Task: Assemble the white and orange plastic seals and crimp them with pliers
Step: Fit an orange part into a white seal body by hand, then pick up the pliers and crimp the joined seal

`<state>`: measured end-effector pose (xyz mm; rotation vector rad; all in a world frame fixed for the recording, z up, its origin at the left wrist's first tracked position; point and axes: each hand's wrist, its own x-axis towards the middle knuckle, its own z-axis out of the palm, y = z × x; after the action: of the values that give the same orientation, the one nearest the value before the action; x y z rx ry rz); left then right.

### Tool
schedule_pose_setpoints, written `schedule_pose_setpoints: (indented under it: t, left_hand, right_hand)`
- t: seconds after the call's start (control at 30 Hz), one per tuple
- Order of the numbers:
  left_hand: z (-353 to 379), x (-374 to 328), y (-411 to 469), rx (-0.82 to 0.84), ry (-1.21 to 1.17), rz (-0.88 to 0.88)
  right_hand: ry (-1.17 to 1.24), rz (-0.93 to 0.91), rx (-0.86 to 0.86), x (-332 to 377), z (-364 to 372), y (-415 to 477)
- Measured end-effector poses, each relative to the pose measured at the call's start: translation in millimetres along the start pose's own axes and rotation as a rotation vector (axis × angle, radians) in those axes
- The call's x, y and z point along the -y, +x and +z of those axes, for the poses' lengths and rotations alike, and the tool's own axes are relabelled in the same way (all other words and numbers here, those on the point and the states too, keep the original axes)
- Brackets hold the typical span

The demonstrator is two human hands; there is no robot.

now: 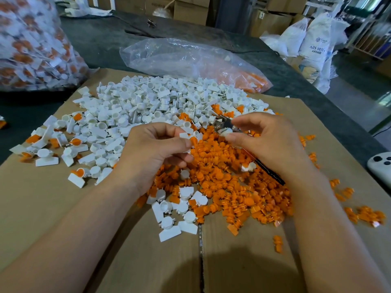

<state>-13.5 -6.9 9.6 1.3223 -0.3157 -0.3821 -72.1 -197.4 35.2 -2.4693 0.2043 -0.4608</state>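
Head view: right hand (267, 144) half-hides pliers (221, 123), left hand (156, 149) seal (184, 135).

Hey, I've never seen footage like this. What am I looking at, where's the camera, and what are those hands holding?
No machine here: a person works with bare hands, filmed by one camera worn on the head, looking down. A cardboard sheet carries a pile of white seal bodies and a pile of orange inserts. The left hand pinches a white and orange piece. The right hand grips pliers, with a white piece at their metal head. Behind lie a clear plastic bag and, far left, a bag of assembled seals.
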Motion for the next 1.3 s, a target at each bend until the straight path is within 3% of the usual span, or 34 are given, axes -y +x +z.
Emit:
schedule_pose_setpoints:
  t: [0.13, 0.3, 0.7, 0.97, 1.13, 1.3]
  left_hand:
    - [-0.5, -1.2, 0.7, -0.017, -0.012, -0.011]
    - [-1.8, -2.0, 2.1, -0.040, -0.042, -0.027]
    - [-3.7, 0.8, 2.5, -0.051, -0.014, 0.010]
    - [-5.0, 3.2, 4.0, -0.084, 0.006, 0.026]
    - [-5.9, 2.3, 5.4, -0.116, -0.072, 0.011]
    - [-6.7, -0.1, 5.4, -0.119, -0.158, 0.053]
  right_hand:
    - [-0.234, 0.179, 0.136, -20.5, -21.0, 5.1]
    - [-0.476, 0.254, 0.356, -29.5, -17.7, 6.0]
    - [-0.618, 0.302, 0.430, -35.5, -12.0, 7.5]
    - [-0.623, 0.354, 0.264, -30.3, -8.4, 9.7]
    - [-0.623, 0.292, 0.166, -26.2, -12.5, 8.9]
    - [-0.435, 0.186, 0.000, -20.6, -12.4, 7.9]
